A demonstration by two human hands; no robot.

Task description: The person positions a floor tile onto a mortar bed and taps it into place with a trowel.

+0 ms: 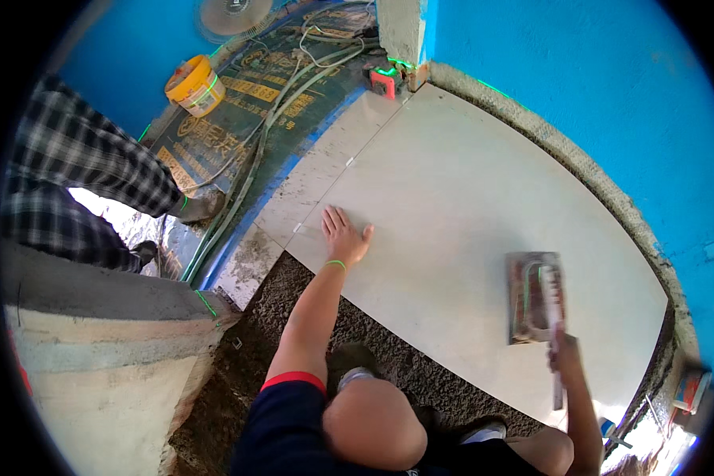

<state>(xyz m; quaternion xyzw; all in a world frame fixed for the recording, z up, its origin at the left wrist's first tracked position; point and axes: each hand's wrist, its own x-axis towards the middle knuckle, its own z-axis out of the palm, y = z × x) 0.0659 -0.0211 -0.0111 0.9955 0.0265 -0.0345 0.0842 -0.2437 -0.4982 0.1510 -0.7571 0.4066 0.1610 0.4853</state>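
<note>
Along the near edge, dark-grey crumbly mortar (362, 332); next, R hand (564, 354), blurred, fingers wrapped round a brown rect. flat tool (534, 297) over the large pale flat tile (460, 230). L hand (345, 240) palm-down nr tile's L edge, fingers slightly apart. Prob. bedding step; next calls for even pressure, then lvl check.

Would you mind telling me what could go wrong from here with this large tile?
The left hand lies flat on the large tile, near small white pieces along its edge; a sideways push might shift the tile.
The flat tool in the right hand is over the tile; a hard knock could crack it.
Cables run close by the other person's shoe, so a snag seems possible.
</note>
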